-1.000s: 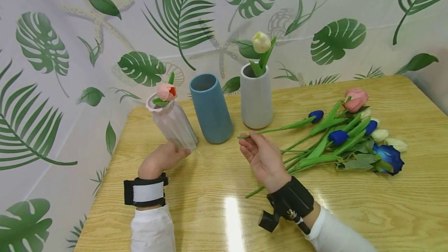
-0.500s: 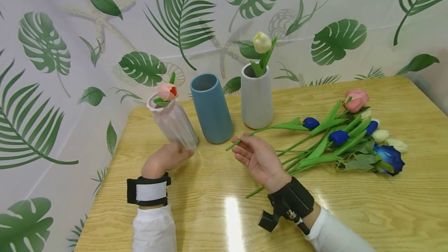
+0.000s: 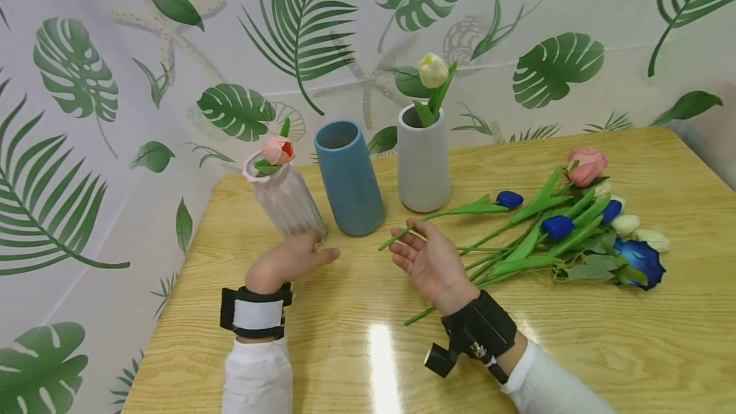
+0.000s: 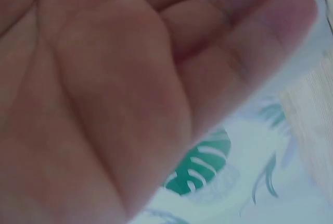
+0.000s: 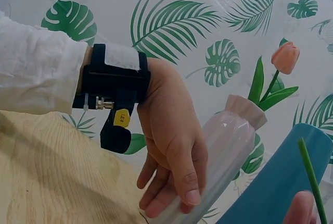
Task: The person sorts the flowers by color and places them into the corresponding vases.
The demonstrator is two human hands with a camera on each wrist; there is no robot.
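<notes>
My right hand (image 3: pixel 434 267) pinches the stem end of a blue tulip (image 3: pixel 509 199); the bloom reaches right, by the other flowers. In the right wrist view, that green stem (image 5: pixel 311 177) rises beside a fingertip. My left hand (image 3: pixel 290 262) is at the base of the pale pink ribbed vase (image 3: pixel 287 200), fingers loosely extended and thumb pointing right. A pink tulip (image 3: pixel 278 150) stands in this vase. The left wrist view is filled by the palm (image 4: pixel 114 88) and relaxed fingers. Between the pink vase and the white vase (image 3: pixel 423 158) stands a blue vase (image 3: pixel 349 177).
The white vase holds a white tulip (image 3: pixel 433 71). A pile of artificial flowers lies on the right of the wooden table (image 3: pixel 575 350), with a pink rose (image 3: pixel 586 167) and a blue rose (image 3: pixel 638 262). A leaf-printed cloth (image 3: pixel 322 18) hangs behind.
My right hand has drawn the blue tulip a little leftward, tilting its stem end down toward me. My left hand has slid right from the pink vase's base, its thumb now spread away from it.
</notes>
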